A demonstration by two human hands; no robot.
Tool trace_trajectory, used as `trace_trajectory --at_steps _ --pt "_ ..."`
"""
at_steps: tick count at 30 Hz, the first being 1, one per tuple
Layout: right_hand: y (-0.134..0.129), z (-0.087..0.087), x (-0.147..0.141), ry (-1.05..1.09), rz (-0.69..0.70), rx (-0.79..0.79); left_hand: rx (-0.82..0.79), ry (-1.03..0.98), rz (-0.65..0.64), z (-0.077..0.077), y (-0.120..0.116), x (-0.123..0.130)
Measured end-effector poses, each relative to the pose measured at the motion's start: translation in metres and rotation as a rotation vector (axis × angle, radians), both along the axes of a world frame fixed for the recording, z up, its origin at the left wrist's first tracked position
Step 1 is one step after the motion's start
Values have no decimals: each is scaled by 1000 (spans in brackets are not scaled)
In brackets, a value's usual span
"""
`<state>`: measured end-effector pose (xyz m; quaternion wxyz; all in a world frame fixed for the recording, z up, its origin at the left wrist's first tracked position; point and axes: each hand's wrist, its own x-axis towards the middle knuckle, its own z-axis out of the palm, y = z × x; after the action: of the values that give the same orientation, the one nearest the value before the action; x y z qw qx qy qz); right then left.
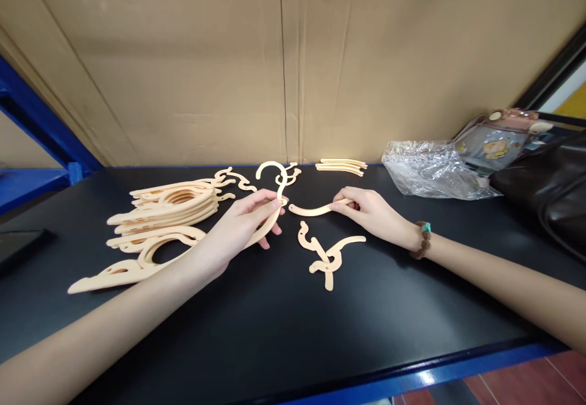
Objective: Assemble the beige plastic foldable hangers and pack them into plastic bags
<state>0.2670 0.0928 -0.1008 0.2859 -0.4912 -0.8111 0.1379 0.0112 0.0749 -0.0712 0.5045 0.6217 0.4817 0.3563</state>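
My left hand (249,222) pinches a beige plastic hanger hook (286,179) at its base; a curved arm piece (263,232) runs down from there under my palm. Between thumb and fingers, my right hand (364,209) grips one end of another curved hanger arm (311,211). Its free end, with a small hole, points at the hook's base and stays a little apart from it. Below, between my hands, several flat beige hanger pieces (327,261) lie crossed over one another on the black tabletop (256,332).
At the left lie stacked beige hanger parts (169,209), with small hooked pieces (233,179) behind. Thin curved strips (341,165) rest near the cardboard wall (206,75). A clear plastic bag (430,170) and a dark leather bag (544,179) stand at the right.
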Motion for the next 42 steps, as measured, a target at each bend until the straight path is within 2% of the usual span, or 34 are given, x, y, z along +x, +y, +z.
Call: trace_trajectory --at_steps 4,9,20,33,42 --pt "3 0 2 96 75 15 -29 55 36 3 -2 0" --pt "4 0 3 126 128 26 -76 108 2 8 -4 2" --pt "4 2 4 185 232 -17 -141 74 -225 6 -4 -2" --pt "3 4 6 209 281 -71 -324 -33 -238 7 -3 -8" --pt "1 7 4 184 272 -70 -309 -63 -269 4 1 -11"
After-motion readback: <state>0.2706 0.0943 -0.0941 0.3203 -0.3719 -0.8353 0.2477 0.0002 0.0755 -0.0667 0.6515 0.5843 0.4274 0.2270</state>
